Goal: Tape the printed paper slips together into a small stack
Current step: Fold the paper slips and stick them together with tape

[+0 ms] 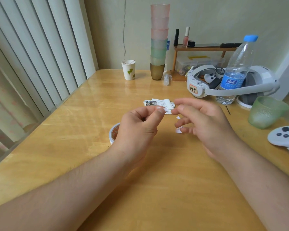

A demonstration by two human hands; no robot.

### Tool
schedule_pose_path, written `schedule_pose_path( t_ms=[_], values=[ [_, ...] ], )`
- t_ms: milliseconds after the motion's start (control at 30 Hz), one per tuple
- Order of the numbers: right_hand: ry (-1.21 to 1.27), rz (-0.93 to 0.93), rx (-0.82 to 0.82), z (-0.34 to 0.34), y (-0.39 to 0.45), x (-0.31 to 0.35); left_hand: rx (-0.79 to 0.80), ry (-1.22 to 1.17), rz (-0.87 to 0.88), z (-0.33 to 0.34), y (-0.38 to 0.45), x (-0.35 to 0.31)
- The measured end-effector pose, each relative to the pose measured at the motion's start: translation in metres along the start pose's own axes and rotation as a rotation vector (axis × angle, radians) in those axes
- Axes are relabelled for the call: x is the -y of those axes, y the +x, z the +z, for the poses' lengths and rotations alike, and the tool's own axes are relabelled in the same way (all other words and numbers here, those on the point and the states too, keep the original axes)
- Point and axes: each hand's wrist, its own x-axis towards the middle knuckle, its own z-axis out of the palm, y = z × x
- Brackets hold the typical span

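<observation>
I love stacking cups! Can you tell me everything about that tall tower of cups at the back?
The tower of cups stands upright at the table's far edge near the wall. Frosted, plastic-looking cups nest mouth-down: pink ones on top, pale blue and green below. The bottom one is brownish gold and sits mouth-up. Nothing touches it except the table; a paper cup stands apart on its left.

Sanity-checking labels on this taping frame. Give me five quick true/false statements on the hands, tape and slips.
1. The left hand pinches a small piece of tape. True.
2. The paper slips are held in the right hand. False: they lie on the table, beyond both hands.
3. The tape roll lies partly hidden behind the left hand. True.
4. The water bottle lies on its side. False: it stands upright, cap on.
5. The stack of cups stands at the table's near edge. False: it stands at the far edge, by the wall.
</observation>
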Motion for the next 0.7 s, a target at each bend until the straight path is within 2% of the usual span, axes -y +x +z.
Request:
schedule_pose_path(
  t_ms=[100, 267, 500, 633, 700],
  values=[
    [-0.020, -0.051, 0.116, 0.002, -0.004, -0.003, 0.075, 0.101, 0.044, 0.000, -0.002, 0.002],
    [0.004, -0.077, 0.138, 0.003, -0.004, -0.005, 0.144, 0.179, 0.086, 0.000, -0.006, 0.001],
    [0.052, -0.059, 0.111, 0.003, -0.002, -0.005, 0.170, -0.009, -0.033, 0.003, -0.009, -0.008],
    [0.153, 0.048, 0.149, 0.001, -0.002, -0.002, 0.171, -0.048, -0.030, 0.004, -0.009, -0.009],
    [0.155, 0.045, 0.157, 0.001, -0.002, -0.002, 0.171, -0.038, -0.027, 0.004, -0.009, -0.008]
  ],
)
